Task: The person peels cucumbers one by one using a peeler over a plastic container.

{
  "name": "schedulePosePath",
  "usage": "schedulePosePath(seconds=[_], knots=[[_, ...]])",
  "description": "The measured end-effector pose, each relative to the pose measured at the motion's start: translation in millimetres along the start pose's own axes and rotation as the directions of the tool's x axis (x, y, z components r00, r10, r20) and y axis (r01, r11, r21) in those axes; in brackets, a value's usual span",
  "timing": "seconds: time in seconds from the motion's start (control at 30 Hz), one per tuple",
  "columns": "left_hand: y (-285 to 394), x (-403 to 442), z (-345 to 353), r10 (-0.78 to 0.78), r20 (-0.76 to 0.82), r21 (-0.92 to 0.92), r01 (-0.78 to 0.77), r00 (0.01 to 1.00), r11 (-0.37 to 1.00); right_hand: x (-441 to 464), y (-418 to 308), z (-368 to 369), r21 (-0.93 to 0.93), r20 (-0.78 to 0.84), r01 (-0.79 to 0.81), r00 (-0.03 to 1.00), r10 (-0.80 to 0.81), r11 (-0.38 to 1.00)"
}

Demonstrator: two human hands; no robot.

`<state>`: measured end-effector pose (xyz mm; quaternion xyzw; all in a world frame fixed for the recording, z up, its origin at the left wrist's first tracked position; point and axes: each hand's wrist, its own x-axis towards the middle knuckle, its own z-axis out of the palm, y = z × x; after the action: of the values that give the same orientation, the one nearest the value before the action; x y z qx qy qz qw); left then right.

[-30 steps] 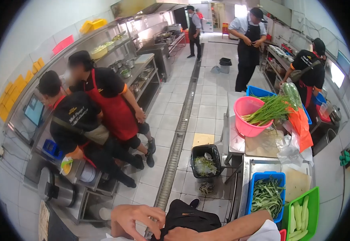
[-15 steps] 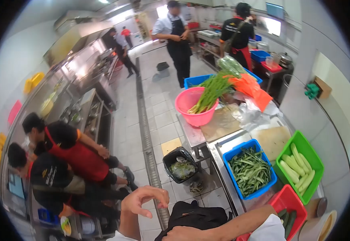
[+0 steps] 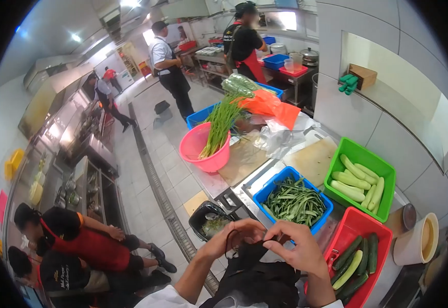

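Note:
My left hand (image 3: 238, 237) and my right hand (image 3: 297, 247) are raised close together in front of my body. Between them is the upper part of a black apron (image 3: 249, 285), its cloth gathered at the fingers. A thin dark strap loops out beside my left hand. The fingers of both hands are closed in a pinch on the cloth or strap; the exact grip is partly hidden. Just beyond my hands stands a blue basket (image 3: 259, 197) of sliced green vegetable strips (image 3: 294, 201).
To the right are a red basket (image 3: 385, 233) of cucumbers, a green basket (image 3: 388, 197) of pale peeled ones and a white tub (image 3: 406, 251). Ahead stand a pink bowl (image 3: 195, 159) of green stalks and a black bin (image 3: 195, 220). Several people work nearby.
My left hand has moved right and my right hand has come up from the apron. They now meet on the raised black cloth. The view has turned right.

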<state>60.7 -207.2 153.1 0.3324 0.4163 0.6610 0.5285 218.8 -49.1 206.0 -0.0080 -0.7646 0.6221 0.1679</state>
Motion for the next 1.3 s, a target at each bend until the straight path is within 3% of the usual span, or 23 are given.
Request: schedulePosePath(seconds=[0.03, 0.07, 0.13, 0.2, 0.27, 0.33, 0.43, 0.5, 0.53, 0.57, 0.6, 0.67, 0.77, 0.8, 0.87, 0.9, 1.0, 1.03, 1.13, 1.17, 1.23, 1.27, 1.3], knots=[[-1, 8, 11, 0.004, 0.039, 0.054, -0.006, 0.999, 0.999, -5, 10, -4, -0.027, -0.062, -0.071, 0.996, 0.069, 0.997], [-1, 12, 11, -0.18, 0.007, 0.16, 0.176, 0.984, 0.971, -12, 17, -7, -0.03, -0.078, -0.069, 0.995, 0.066, 0.997], [-1, 19, 7, -0.319, 0.073, 0.522, 0.237, 0.945, 0.82, -27, 32, -10, -0.054, -0.219, -0.165, 0.964, 0.149, 0.985], [-26, 21, 5, -0.332, 0.041, 0.502, 0.268, 0.942, 0.822, -38, 45, -11, 0.008, -0.284, -0.164, 0.945, 0.16, 0.986], [-41, 20, 3, -0.211, -0.025, 0.478, 0.197, 0.977, 0.856, -50, 56, -14, 0.127, -0.261, -0.347, 0.892, 0.369, 0.929], [-39, 30, 6, -0.246, 0.016, 0.549, 0.197, 0.969, 0.812, -54, 65, -15, 0.12, -0.284, -0.337, 0.89, 0.357, 0.934], [-45, 38, 10, -0.285, 0.031, 0.46, 0.239, 0.958, 0.855, -50, 72, -16, 0.119, -0.357, -0.28, 0.883, 0.304, 0.953], [-48, 48, 14, -0.119, -0.06, 0.377, 0.133, 0.991, 0.917, -46, 89, -14, 0.117, -0.485, -0.102, 0.862, 0.147, 0.988], [-47, 51, 15, -0.08, -0.114, 0.385, 0.118, 0.99, 0.915, -46, 101, -15, 0.101, -0.526, -0.125, 0.835, 0.159, 0.987], [-40, 56, 22, -0.13, -0.203, 0.286, 0.186, 0.97, 0.94, -43, 112, -15, 0.123, -0.583, -0.114, 0.796, 0.164, 0.986], [-43, 62, 21, -0.089, -0.15, 0.086, 0.103, 0.985, 0.991, -40, 115, -16, 0.143, -0.621, -0.155, 0.755, 0.21, 0.978], [-42, 72, 31, -0.017, -0.175, -0.157, -0.011, 0.984, 0.988, -31, 113, -14, 0.33, -0.71, 0.012, 0.662, 0.24, 0.944], [-42, 75, 31, 0.019, -0.219, 0.027, -0.013, 0.975, 1.0, -30, 103, -7, 0.143, -0.75, -0.152, 0.629, 0.207, 0.978], [-44, 74, 32, 0.027, -0.242, 0.025, -0.021, 0.97, 0.999, -28, 105, -3, 0.146, -0.733, -0.155, 0.647, 0.212, 0.977], [-49, 70, 34, -0.033, -0.292, 0.14, 0.077, 0.956, 0.987, -28, 110, 9, 0.274, -0.488, -0.167, 0.825, 0.286, 0.947], [-54, 70, 28, 0.049, -0.173, 0.197, -0.014, 0.984, 0.98, -25, 107, 16, 0.159, -0.512, -0.225, 0.814, 0.275, 0.961], [-54, 55, 25, 0.051, -0.302, 0.296, 0.043, 0.952, 0.954, -21, 130, 21, 0.311, -0.464, -0.206, 0.819, 0.338, 0.928], [-63, 51, 14, 0.103, -0.323, 0.312, 0.003, 0.941, 0.95, -16, 127, 20, 0.207, -0.531, -0.245, 0.785, 0.319, 0.947], [-62, 36, 2, 0.164, -0.454, 0.465, 0.076, 0.876, 0.882, -8, 118, 15, 0.19, -0.451, -0.295, 0.821, 0.351, 0.936], [-63, 30, -1, 0.19, -0.474, 0.328, -0.028, 0.86, 0.944, -5, 126, 20, 0.284, -0.447, -0.282, 0.807, 0.386, 0.917], [-62, 19, -6, 0.202, -0.52, 0.272, -0.064, 0.83, 0.96, -6, 140, 15, 0.497, -0.341, -0.172, 0.862, 0.374, 0.85], [-66, 15, -9, 0.2, -0.552, 0.063, -0.199, 0.81, 0.978, 0, 147, 10, 0.63, -0.274, -0.128, 0.886, 0.374, 0.766], [-59, 3, -14, 0.219, -0.604, 0.068, -0.225, 0.766, 0.972, 9, 143, 12, 0.627, -0.219, -0.137, 0.914, 0.342, 0.767]])
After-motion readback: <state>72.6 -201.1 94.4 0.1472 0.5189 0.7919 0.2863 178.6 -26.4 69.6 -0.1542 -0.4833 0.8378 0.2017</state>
